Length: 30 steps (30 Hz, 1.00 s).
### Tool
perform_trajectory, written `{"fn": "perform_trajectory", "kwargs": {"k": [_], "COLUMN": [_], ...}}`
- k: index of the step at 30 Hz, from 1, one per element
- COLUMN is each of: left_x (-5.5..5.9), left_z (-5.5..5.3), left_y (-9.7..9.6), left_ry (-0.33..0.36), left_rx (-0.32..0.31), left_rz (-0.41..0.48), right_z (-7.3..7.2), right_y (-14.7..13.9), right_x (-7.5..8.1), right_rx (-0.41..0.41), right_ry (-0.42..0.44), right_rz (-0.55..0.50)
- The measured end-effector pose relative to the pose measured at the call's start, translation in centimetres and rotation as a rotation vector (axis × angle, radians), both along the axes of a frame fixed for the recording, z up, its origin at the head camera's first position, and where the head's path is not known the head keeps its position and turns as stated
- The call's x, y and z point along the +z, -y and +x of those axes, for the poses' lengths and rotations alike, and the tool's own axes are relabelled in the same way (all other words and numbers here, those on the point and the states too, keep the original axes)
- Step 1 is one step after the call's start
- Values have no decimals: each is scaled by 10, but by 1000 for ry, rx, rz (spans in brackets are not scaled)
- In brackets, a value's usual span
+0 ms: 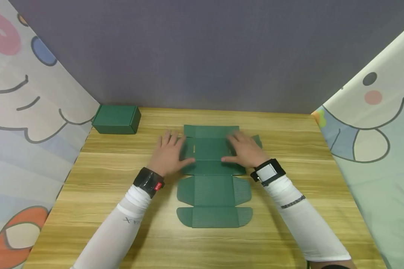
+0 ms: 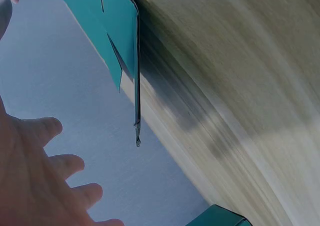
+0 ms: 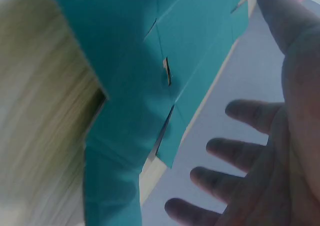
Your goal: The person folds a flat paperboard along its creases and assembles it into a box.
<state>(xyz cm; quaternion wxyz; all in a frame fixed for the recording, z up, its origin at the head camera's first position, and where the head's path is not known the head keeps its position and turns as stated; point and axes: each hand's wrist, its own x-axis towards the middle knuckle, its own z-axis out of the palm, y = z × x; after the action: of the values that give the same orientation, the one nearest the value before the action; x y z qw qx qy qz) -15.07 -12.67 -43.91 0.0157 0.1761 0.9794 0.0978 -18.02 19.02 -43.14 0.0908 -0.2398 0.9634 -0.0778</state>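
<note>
Item: one green corrugated box blank (image 1: 213, 149), unfolded, lying on the middle of the wood-grain desk (image 1: 296, 138). Creased panels run from far edge to near edge; ribbed inner panel (image 1: 213, 190) towards the person; rounded tabs (image 1: 184, 216) at the near end; narrow slot (image 1: 194, 148) near the left crease, a second near the right. Condition: not wholly flat; in the left-wrist view a side edge stands off the desk, with shadow below.

Hands, two. Left hand (image 1: 166, 157): fingers spread, grasping nothing, at the left side of the blank. Right hand (image 1: 245, 149): likewise spread and free of any grasp, over the right side, fingertips blurred in the head view. Whether either touches the cardboard cannot be told with certainty.

Also present: one closed green box (image 1: 115, 118) at the far left corner of the desk, well apart from the blank; black wristbands (image 1: 268, 172); white sleeves (image 1: 126, 220); grey backdrop (image 1: 202, 56).

Risks, as judged: pressing on one side alone could slide or skew the unsecured blank; side flaps bent away from their creases could buckle; tabs out of line with the slots could crumple or tear at the slot edges; springy board, if let go early, could unfold again.
</note>
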Motion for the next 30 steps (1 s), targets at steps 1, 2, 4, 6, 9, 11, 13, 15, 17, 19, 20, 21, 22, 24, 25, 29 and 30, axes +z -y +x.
{"fn": "perform_trajectory", "kwargs": {"k": [1, 2, 4, 6, 9, 11, 13, 15, 17, 19, 20, 21, 22, 24, 25, 29, 30], "left_x": [-1, -2, -3, -4, -5, -7, -9, -11, -12, -12, -12, -12, -13, -13, -13, -14, -15], "left_z": [2, 4, 8, 14, 22, 27, 31, 34, 35, 36, 36, 35, 35, 34, 33, 30, 29], "left_y": [-3, -7, -14, -23, -35, -43, -48, -52, -53, -53, -52, -51, -50, -48, -47, -45, -45], "left_ry": [-6, -6, -6, -3, 4, 17, 31, 45, 54, 68, 77, 87, 94, 105, 106, 86, 80], "left_rx": [-14, -30, -65, -98, -146, -177, -203, -219, -224, -221, -218, -214, -210, -201, -198, -185, -183], "left_rz": [-2, -1, -3, 2, -2, 0, -3, -9, -19, -28, -30, -31, -33, -38, -39, -51, -53], "right_z": [-2, -5, -10, -15, -23, -27, -29, -30, -30, -29, -29, -28, -27, -26, -25, -16, -13], "right_y": [2, 4, 9, 14, 20, 23, 25, 26, 26, 25, 24, 23, 22, 19, 18, 10, 8], "right_x": [0, 0, -1, -1, -3, -5, -7, -9, -10, -11, -11, -12, -12, -14, -13, -12, -10], "right_rx": [16, 27, 41, 48, 54, 55, 47, 39, 34, 33, 33, 35, 34, 32, 30, 35, 38], "right_ry": [1, 2, 7, 19, 43, 60, 76, 87, 93, 92, 93, 91, 95, 98, 98, 89, 85], "right_rz": [5, 8, 16, 20, 34, 56, 77, 94, 101, 105, 109, 111, 114, 124, 130, 159, 168]}}
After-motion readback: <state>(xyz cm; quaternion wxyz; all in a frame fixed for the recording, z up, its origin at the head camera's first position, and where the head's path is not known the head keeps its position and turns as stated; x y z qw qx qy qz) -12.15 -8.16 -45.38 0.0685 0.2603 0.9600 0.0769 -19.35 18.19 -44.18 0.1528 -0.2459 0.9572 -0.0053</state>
